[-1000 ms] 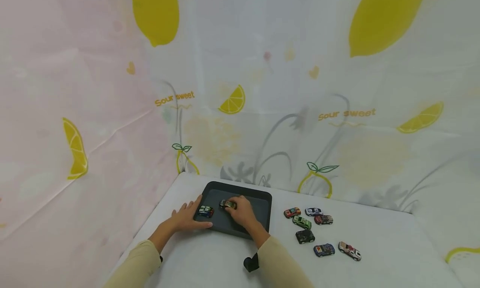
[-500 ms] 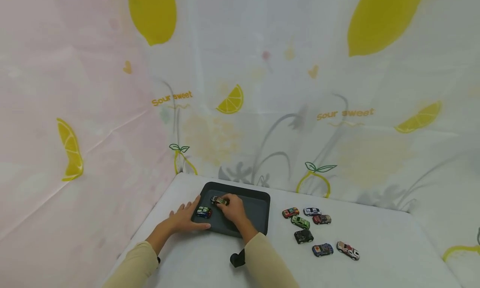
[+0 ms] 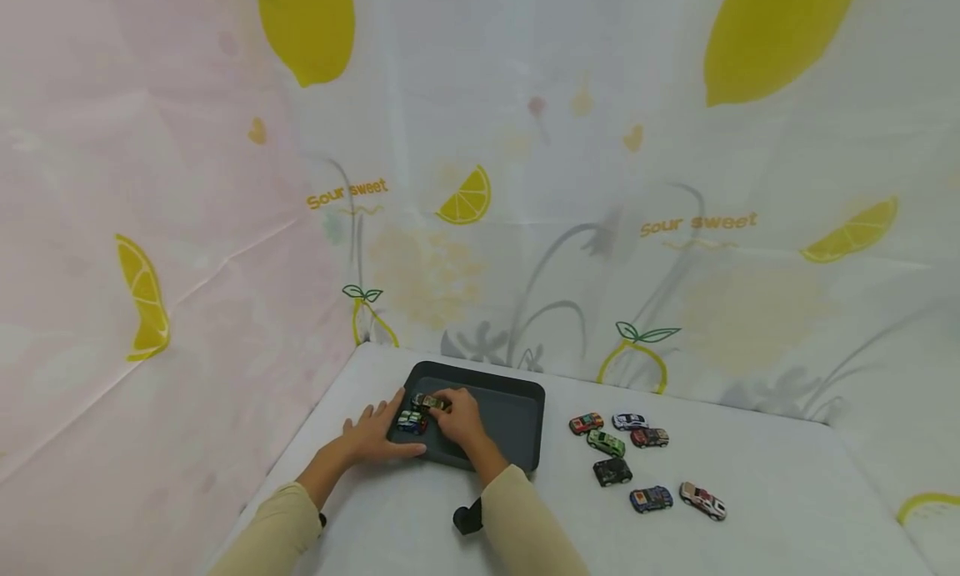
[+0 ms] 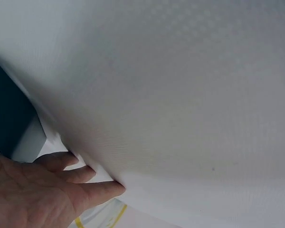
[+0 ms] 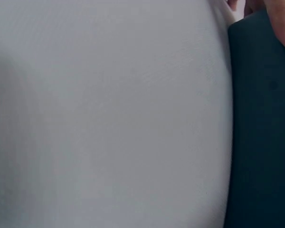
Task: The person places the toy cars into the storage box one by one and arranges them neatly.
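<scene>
A dark grey tray point(image 3: 510, 422) lies on the white table in the head view. My left hand point(image 3: 375, 437) rests with spread fingers against its left side. Inside the tray, my right hand point(image 3: 461, 418) pinches a small toy car point(image 3: 428, 402) by its right end. Just in front of that car sits a blue, green and white toy car point(image 3: 412, 422); whether the two touch cannot be told. In the left wrist view, extended fingers of the left hand point(image 4: 42, 194) lie near the tray point(image 4: 9, 114). Fingers point(image 5: 281, 21) overlap the tray point(image 5: 263, 123) in the right wrist view.
Right of the tray, several toy cars lie loosely grouped, among them a green car point(image 3: 606, 443), a black car point(image 3: 612, 472), a blue car point(image 3: 651, 499) and a white-and-red car point(image 3: 702, 501). A lemon-printed cloth point(image 3: 555, 267) hangs behind the table.
My right hand has moved left across the tray with the pinched toy car, bringing it close to the other car there. The left hand has stayed at the tray's side.
</scene>
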Action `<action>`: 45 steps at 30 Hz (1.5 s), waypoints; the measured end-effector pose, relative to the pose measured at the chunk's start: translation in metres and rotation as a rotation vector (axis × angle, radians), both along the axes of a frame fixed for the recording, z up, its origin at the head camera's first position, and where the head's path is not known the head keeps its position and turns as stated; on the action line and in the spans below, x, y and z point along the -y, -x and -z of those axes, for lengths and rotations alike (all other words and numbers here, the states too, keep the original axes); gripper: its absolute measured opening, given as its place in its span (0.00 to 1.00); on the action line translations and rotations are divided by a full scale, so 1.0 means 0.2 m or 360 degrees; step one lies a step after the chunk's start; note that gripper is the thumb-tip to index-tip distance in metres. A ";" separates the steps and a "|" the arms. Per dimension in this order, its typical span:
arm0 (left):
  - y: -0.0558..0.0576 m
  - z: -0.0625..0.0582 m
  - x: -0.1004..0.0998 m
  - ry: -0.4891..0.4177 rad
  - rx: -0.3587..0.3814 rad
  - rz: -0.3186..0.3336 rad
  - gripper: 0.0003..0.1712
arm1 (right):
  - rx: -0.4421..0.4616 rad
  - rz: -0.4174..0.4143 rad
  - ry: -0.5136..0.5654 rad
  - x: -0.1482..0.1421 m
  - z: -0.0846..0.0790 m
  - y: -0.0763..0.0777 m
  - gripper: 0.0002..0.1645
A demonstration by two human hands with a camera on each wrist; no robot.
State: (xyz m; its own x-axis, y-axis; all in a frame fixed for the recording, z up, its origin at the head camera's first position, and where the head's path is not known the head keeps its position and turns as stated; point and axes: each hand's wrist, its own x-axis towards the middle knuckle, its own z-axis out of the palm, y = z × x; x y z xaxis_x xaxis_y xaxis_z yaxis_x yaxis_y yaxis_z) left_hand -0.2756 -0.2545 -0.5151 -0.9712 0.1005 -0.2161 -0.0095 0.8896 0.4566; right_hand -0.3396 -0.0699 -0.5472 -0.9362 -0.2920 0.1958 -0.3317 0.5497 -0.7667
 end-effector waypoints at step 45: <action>0.00 0.01 0.00 -0.0061 0.0031 0.0001 0.70 | 0.0079 0.0070 0.0135 -0.01 0.02 0.01 0.14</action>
